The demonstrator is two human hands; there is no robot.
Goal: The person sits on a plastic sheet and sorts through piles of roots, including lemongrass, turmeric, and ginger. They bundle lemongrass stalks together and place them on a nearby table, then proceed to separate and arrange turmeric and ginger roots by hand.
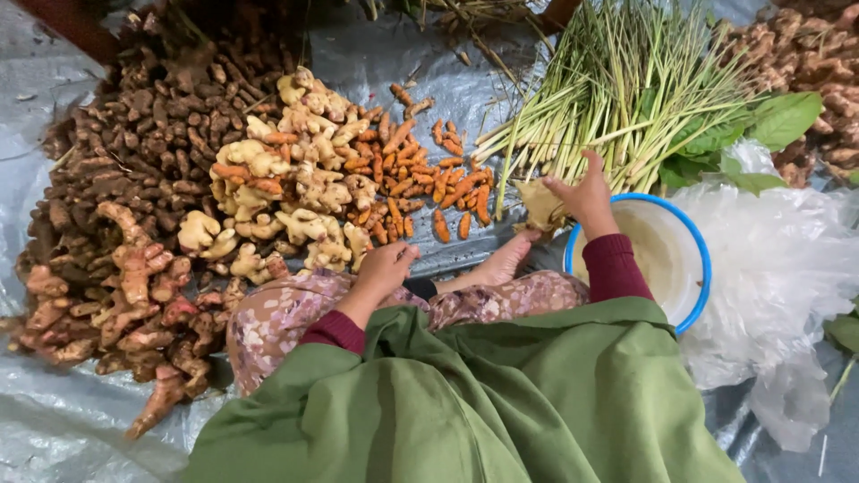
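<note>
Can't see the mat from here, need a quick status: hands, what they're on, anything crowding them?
Left hand closed, resting on knee beside pale ginger pile. Right hand pinching dry brown leaf above white bowl. Lemongrass stalks crowd right hand.

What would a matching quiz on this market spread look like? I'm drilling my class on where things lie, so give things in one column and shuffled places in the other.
Things:
1. orange roots
2. green stalks
3. bowl
4. plastic bags

Places:
A. far right, beside the bowl
B. under the right hand
C. middle of the sheet, right of the pale ginger
D. top, above the right hand

Pairs: 1-C, 2-D, 3-B, 4-A
</note>
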